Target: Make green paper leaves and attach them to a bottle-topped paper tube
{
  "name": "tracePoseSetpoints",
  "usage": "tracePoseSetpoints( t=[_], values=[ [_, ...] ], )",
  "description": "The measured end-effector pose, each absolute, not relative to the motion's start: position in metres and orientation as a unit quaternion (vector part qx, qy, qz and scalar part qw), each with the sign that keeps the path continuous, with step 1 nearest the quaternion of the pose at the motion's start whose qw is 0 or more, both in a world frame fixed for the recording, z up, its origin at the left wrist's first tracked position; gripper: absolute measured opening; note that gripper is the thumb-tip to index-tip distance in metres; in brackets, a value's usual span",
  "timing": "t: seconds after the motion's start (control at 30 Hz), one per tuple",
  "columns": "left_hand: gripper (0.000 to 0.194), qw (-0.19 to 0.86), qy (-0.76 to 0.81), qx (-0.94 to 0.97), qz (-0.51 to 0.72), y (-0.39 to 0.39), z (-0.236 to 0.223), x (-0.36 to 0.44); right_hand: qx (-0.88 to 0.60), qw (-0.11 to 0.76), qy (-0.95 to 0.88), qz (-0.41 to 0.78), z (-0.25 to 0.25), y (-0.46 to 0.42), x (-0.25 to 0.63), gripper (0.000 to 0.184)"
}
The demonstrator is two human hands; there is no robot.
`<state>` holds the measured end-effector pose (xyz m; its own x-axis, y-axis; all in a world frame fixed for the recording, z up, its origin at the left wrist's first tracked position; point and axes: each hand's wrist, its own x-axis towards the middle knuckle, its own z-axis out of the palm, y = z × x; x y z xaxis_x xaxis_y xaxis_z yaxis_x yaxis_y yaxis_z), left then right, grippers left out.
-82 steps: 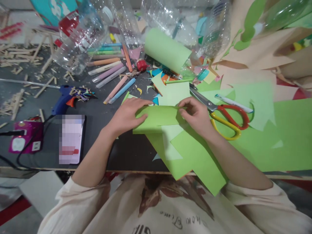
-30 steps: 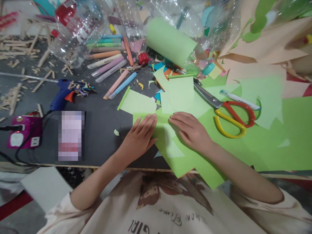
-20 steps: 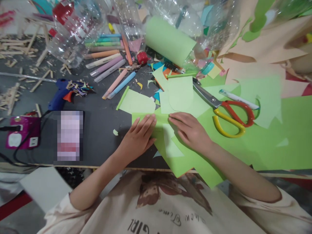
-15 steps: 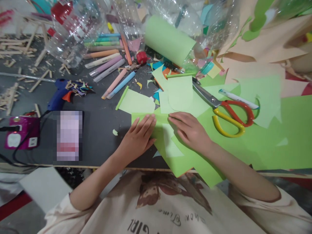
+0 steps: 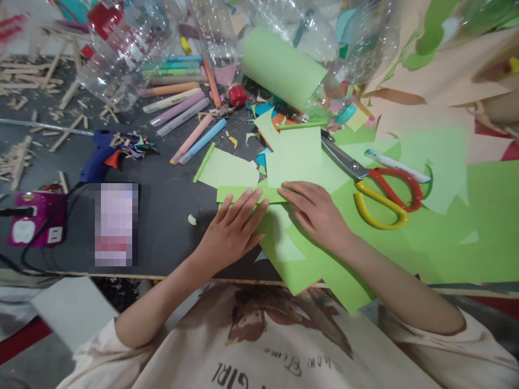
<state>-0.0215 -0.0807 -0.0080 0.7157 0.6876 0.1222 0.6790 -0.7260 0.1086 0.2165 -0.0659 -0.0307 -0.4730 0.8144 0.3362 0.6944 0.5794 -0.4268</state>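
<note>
A narrow folded strip of light green paper (image 5: pixel 265 195) lies across the table in front of me. My left hand (image 5: pixel 235 227) rests palm down with fingers spread, its fingertips pressing on the strip's middle. Over the strip's right end, my right hand (image 5: pixel 314 213) has its fingers stretched out and close together, tips on the paper. Beneath and below the hands are loose green paper pieces (image 5: pixel 298 270). Pale green cut pieces (image 5: pixel 298 156) lie just beyond the strip. Scissors (image 5: pixel 385 197) with red and yellow handles lie partly spread to the right of my right hand.
Several markers (image 5: pixel 190 143) lie at the back left, near a blue glue gun (image 5: pixel 99 154). A phone (image 5: pixel 116 224) and a purple power box (image 5: pixel 36 219) are at left. Clear plastic bottles (image 5: pixel 121 65), a green paper-wrapped bottle (image 5: pixel 284 67) and a large green sheet (image 5: pixel 446 237) surround the work.
The green paper under my fingers now shows as a narrower, flat folded strip. My left hand has shifted slightly right with its fingers spread wider. My right hand has barely moved.
</note>
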Motion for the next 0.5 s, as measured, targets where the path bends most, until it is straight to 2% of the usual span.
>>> tracePoseSetpoints(
  t=[0.17, 0.5],
  values=[
    [0.055, 0.035, 0.393, 0.915, 0.088, -0.075, -0.006, -0.021, -0.463, 0.288, -0.83, 0.117, -0.033, -0.054, 0.222, 0.037],
    [0.051, 0.041, 0.397, 0.914, 0.068, -0.056, -0.011, -0.015, -0.526, 0.228, -0.816, 0.073, -0.034, -0.051, 0.215, 0.057]
  ],
)
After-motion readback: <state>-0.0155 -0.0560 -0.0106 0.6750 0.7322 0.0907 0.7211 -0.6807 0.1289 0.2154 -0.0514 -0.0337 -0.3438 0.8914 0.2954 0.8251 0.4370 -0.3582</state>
